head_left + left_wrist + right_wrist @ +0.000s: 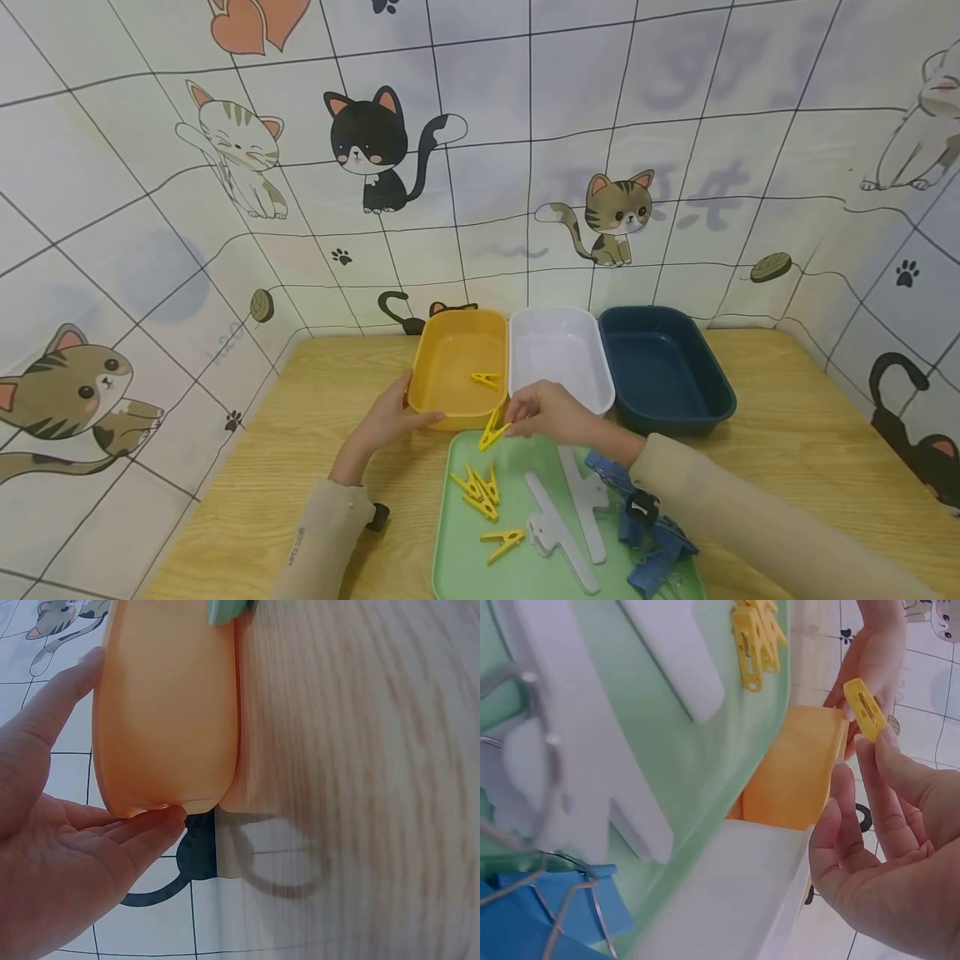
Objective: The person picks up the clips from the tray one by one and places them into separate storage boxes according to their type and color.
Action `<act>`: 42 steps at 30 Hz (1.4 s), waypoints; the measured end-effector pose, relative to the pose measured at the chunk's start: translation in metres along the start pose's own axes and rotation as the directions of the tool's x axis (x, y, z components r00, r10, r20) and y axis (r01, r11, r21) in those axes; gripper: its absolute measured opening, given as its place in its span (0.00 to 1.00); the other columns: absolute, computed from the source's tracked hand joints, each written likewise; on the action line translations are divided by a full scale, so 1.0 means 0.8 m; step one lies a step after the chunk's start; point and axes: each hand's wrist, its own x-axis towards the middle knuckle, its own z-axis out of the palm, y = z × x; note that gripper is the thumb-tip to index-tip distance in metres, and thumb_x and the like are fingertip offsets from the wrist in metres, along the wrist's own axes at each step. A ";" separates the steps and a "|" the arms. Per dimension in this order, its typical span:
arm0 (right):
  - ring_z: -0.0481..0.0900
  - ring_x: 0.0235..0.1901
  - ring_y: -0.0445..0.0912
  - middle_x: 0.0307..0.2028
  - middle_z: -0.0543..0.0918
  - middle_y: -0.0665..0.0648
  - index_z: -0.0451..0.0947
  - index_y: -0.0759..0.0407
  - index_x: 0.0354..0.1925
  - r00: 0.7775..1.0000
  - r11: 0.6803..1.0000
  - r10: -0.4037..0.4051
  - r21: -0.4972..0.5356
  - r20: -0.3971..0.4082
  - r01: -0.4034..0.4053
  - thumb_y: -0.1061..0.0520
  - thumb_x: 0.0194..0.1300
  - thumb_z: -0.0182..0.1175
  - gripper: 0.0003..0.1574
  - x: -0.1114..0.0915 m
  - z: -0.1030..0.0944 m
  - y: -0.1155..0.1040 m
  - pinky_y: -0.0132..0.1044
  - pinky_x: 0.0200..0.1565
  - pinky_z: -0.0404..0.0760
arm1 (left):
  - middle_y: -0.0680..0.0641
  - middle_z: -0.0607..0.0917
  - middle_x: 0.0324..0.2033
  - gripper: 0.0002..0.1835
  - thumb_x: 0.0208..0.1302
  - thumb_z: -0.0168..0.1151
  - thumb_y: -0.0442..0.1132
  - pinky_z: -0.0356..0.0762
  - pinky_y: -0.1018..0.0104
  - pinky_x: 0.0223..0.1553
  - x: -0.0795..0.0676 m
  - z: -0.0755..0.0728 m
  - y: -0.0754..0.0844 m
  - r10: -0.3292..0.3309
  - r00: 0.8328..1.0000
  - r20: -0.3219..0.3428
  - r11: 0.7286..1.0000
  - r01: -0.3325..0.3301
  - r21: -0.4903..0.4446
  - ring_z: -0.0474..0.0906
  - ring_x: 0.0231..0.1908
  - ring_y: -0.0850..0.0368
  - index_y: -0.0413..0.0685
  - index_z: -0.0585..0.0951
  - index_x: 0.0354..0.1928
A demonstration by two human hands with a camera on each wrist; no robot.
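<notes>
In the head view my right hand (551, 412) pinches a yellow clothespin (489, 437) between thumb and fingertips, near the front right corner of a yellow bin (453, 358). Another yellow clothespin (486, 381) lies inside that bin. My left hand (388, 423) holds the bin's front left corner, thumb along the front and fingers round the side; the left wrist view shows the thumb and fingers on the bin's wall (169, 712). On the green tray (459, 554) are a cluster of yellow clothespins (480, 493) and a separate clothespin (504, 543).
Beside the yellow bin stand a white bin (558, 350) and a navy bin (667, 417). The tray also bears white long-bar clips (558, 537) and blue binder clips (656, 542), partly under my right forearm. A cat-patterned wall covering (495, 183) rises behind the wooden table (337, 367).
</notes>
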 end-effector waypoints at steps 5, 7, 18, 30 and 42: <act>0.81 0.25 0.45 0.26 0.86 0.55 0.84 0.62 0.33 0.999 0.999 0.038 0.024 -0.036 -0.037 0.62 0.60 0.71 0.04 0.009 -0.005 -0.006 0.37 0.30 0.82 | 0.37 0.75 0.64 0.45 0.59 0.75 0.40 0.71 0.43 0.66 -0.001 0.000 0.000 -0.009 1.000 -0.009 1.000 0.009 -0.001 0.74 0.59 0.40 0.42 0.60 0.74; 0.82 0.26 0.48 0.27 0.86 0.57 0.84 0.62 0.33 0.997 0.999 0.044 0.035 -0.057 -0.042 0.62 0.60 0.71 0.05 0.013 -0.006 -0.007 0.44 0.33 0.85 | 0.37 0.75 0.63 0.46 0.59 0.75 0.40 0.71 0.43 0.66 -0.001 -0.001 0.000 -0.013 1.000 -0.010 1.000 0.013 -0.004 0.75 0.59 0.40 0.41 0.59 0.75; 0.84 0.31 0.59 0.29 0.86 0.60 0.82 0.64 0.34 0.983 0.995 0.083 0.067 -0.162 -0.073 0.63 0.62 0.69 0.05 0.039 -0.012 -0.010 0.41 0.37 0.86 | 0.42 0.77 0.62 0.48 0.57 0.77 0.45 0.72 0.47 0.65 0.003 0.000 0.001 -0.007 1.000 -0.012 1.000 0.007 0.003 0.76 0.57 0.47 0.44 0.60 0.75; 0.86 0.33 0.57 0.38 0.88 0.67 0.80 0.66 0.40 0.969 0.993 0.116 0.062 -0.217 -0.105 0.63 0.67 0.66 0.06 0.069 -0.012 -0.014 0.44 0.38 0.88 | 0.47 0.77 0.61 0.48 0.57 0.77 0.48 0.74 0.51 0.64 0.003 0.000 0.000 -0.017 1.000 -0.013 1.000 0.017 0.006 0.76 0.56 0.52 0.48 0.60 0.75; 0.86 0.36 0.61 0.38 0.89 0.64 0.80 0.66 0.40 0.956 0.990 0.143 0.053 -0.256 -0.134 0.61 0.67 0.65 0.07 0.096 -0.010 -0.016 0.39 0.35 0.86 | 0.39 0.74 0.64 0.48 0.59 0.75 0.42 0.71 0.44 0.66 0.002 -0.001 0.003 -0.012 1.000 -0.006 1.000 0.012 -0.006 0.75 0.60 0.44 0.41 0.58 0.75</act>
